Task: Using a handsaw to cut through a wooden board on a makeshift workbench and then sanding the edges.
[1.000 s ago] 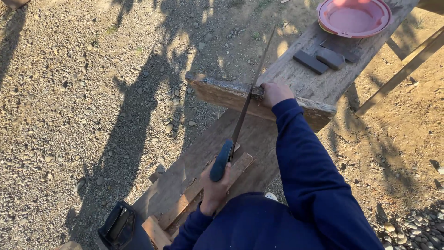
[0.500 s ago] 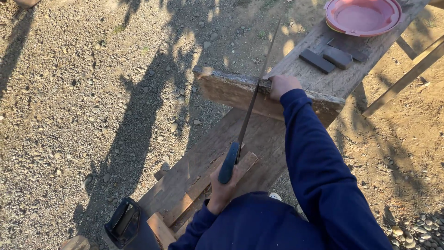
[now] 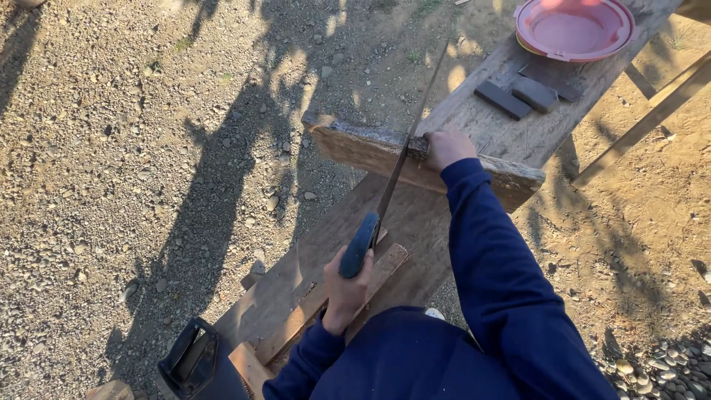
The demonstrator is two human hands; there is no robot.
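My left hand (image 3: 346,292) grips the dark blue handle of a hand saw (image 3: 361,243). Its thin blade (image 3: 404,155) runs up and away across a rough, weathered piece of wood (image 3: 363,148) that lies crosswise on the near end of a grey plank bench (image 3: 474,111). My right hand (image 3: 446,147), in a dark blue sleeve, presses down on that wood right beside the blade. The blade's tip reaches past the wood over the gravel.
A pink round dish (image 3: 574,28) and two dark flat blocks (image 3: 503,98) sit farther along the bench. Old boards (image 3: 311,267) lie under the saw handle, with a black container (image 3: 194,361) at the bottom left. Gravel ground (image 3: 111,148) surrounds everything; wooden bench legs (image 3: 644,122) angle off right.
The saw drew back toward me, then slid forward again across the wood. My right hand has stayed pressed on the piece.
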